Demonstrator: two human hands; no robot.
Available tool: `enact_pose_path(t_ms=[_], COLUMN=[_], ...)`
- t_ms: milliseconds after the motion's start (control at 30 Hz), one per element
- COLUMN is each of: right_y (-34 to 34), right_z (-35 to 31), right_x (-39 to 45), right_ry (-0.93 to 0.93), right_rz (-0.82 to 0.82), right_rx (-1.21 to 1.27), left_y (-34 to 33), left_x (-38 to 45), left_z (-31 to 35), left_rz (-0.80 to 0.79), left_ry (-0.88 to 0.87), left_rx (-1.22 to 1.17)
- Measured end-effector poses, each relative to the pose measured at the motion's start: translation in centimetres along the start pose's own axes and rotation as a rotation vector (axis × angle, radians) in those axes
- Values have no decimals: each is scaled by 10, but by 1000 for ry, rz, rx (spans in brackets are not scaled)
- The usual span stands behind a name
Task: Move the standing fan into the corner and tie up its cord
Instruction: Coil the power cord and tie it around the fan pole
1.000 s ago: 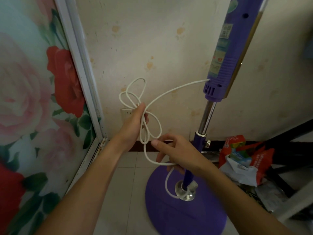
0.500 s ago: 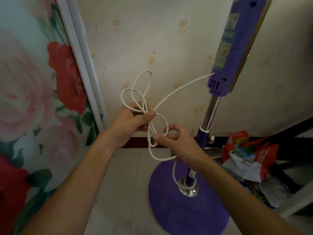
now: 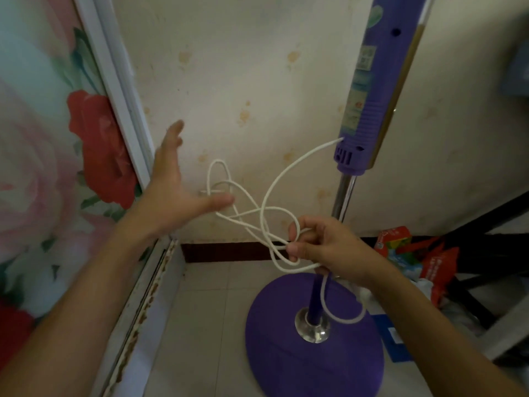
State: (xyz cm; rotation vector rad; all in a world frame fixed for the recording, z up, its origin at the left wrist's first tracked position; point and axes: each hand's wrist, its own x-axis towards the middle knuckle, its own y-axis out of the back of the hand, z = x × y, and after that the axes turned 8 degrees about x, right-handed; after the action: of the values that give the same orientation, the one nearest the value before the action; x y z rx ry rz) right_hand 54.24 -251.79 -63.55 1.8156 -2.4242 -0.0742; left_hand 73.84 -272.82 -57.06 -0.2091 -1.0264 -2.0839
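The purple standing fan stands by the wall, its round base [image 3: 312, 356] on the tiled floor and its upper column [image 3: 372, 90] rising at the right. A white cord [image 3: 272, 193] leaves the column's lower end and hangs in several loose loops in the air. My right hand [image 3: 323, 247] pinches those loops in front of the pole. My left hand [image 3: 174, 190] is spread wide to the left of the loops, fingers apart, holding nothing.
A floral sliding door [image 3: 51, 167] with a white frame closes off the left side. The stained wall [image 3: 243, 67] is straight ahead. Red and white bags [image 3: 415, 253] and a dark frame [image 3: 486, 224] crowd the floor at the right.
My left hand has let go of the cord loops and opened, moving up and left. The loops now hang from my right hand alone, which has shifted slightly right.
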Motion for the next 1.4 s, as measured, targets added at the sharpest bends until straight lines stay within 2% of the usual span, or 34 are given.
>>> enact_pose_path(t_ms=[67,100,133,200,267,400,500,700,800,1033,1133,1233,1333,1400], right_y=[9,13,18,28,38,62,83,105,112,130,133,127,117,110], right_z=[-1,-2,-2,-4,-6,-10,-16,-25,-25,-35,-34,-20,-14,-22], right_x=[-6,-9,-13,-22,-31,-50,-64,-85,-94,-121,-138,-160,-181,-201], right_ry=[-19,-29,-41,-75,-126,-181,-163,-117,-120,-48,-32,-64,-88,17], right_rz=[-22,-34,-42,-53,-56,-6,-29,-31,-5,120,252,266,308,410], right_rx=[-12,-17,-32,-65,-58,10,130,227,129,98,17,-166,-275,-516], left_y=[-16,-30,-46,-74,-87,-98,-109,-113,-115,-116,-110,-110,-113,-123], left_x=[-1,-3,-6,-10,-3,18,29,35,34,39,36,39,45,47], left_z=[11,19,26,35,36,40,49,59,69,115,124,129,136,141], left_rz=[32,-6,-88,-225,-218,-179,-104,3,-76,-248,-251,-225,-349,-417], left_ry=[-551,-808,-995,-1159,-1231,-1256,-1207,-1213,-1218,-1262,-1121,-1005,-810,-738], left_rx=[610,812,952,1161,1277,1143,969,1038,987,795,737,700,886,1061])
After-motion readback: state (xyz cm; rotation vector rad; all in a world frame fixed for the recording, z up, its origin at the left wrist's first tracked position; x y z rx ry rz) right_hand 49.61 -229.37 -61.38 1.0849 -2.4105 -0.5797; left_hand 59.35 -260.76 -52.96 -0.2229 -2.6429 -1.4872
